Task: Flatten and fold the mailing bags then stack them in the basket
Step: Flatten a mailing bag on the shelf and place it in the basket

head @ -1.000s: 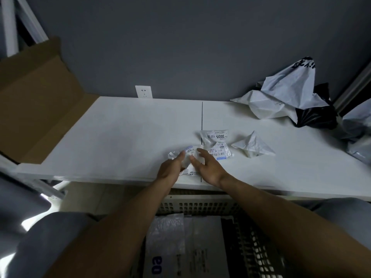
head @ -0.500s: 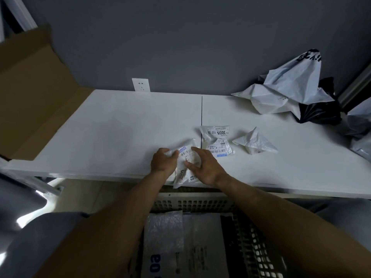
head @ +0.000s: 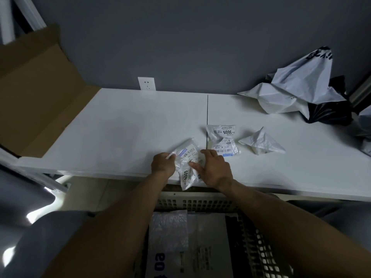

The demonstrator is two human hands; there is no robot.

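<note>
Since a second ago the bag (head: 187, 165) has been drawn out from a bunched wad into a strip, and its near end now hangs past the table (head: 120, 127) edge. Its long axis runs far to near, just left of the seam (head: 207, 117); the far corner points away from the person and the "4005" label lies at the near end, over the edge. The left hand (head: 163, 164), left of the seam, has its fingers curled and pinches the bag's left edge. The right hand (head: 214, 169), astride the seam's near end, is spread wide, its fingers nearly straight and laid on the bag's right side; how hard it presses cannot be told. Just right of the seam lies the 3005 bag (head: 222, 140), labels up, and further right a crumpled bag (head: 261, 142), apart from it. Far right of the seam, against the wall, a white bag (head: 297, 87) leans on a black bag (head: 329, 113). Near of the seam, below the table edge, the basket (head: 200, 202) holds flat bags (head: 190, 237). Far left of the seam stands a carton (head: 34, 93); a socket (head: 146, 83) sits on the wall, left of the seam's far end.
</note>
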